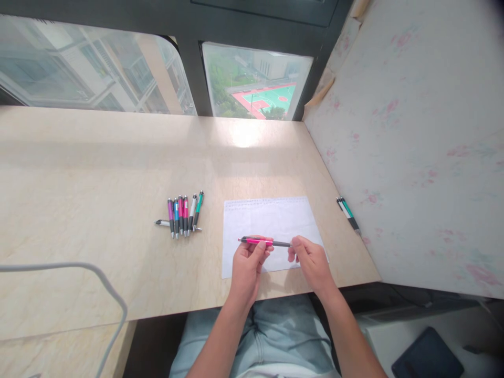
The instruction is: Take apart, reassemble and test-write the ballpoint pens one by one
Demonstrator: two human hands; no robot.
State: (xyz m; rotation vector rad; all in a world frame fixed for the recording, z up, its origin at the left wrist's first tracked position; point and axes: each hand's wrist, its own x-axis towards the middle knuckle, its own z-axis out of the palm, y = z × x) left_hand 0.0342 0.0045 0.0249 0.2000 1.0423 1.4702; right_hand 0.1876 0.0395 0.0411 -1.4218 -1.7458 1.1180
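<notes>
A pink ballpoint pen (270,242) with a black grip lies level between my hands, just above a sheet of white paper (271,215). My left hand (246,265) is closed around its pink barrel, the clicker end pointing left. At the other end, my right hand (315,262) pinches the pen at its tip, which the fingers partly hide. The paper has faint rows of marks along its top edge and lies flat on the table (118,173).
Left of the paper, several pens (181,215) in purple, blue, pink, silver and green lie side by side, partly over a silver pen (161,223). Two more pens (348,214) rest against the right wall (413,157). A grey cable (98,273) arches at lower left.
</notes>
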